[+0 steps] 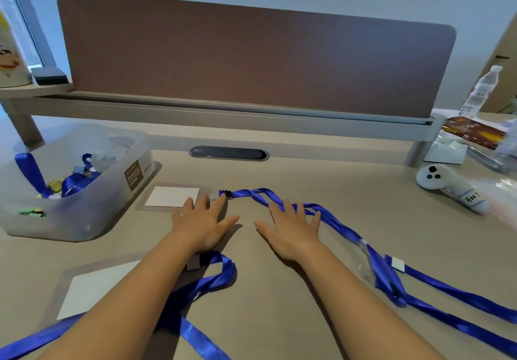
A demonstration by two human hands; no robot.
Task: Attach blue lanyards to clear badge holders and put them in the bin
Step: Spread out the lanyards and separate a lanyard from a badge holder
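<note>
Both hands lie flat on the table (279, 317), fingers spread, the grip of each holding nothing. The left hand (202, 224) covers the right edge of a clear badge holder (172, 196); the right hand (291, 226) rests on a blue lanyard (344, 229) whose clip (228, 194) sits between the fingertips. A second holder (95, 289) and lanyard (212, 278) lie nearer, partly hidden under the left forearm. The bin (84, 217) at left holds blurred items.

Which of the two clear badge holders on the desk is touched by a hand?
The far badge holder beside the bin: left hand fingertips overlap its edge. The near badge holder lies untouched.
</note>
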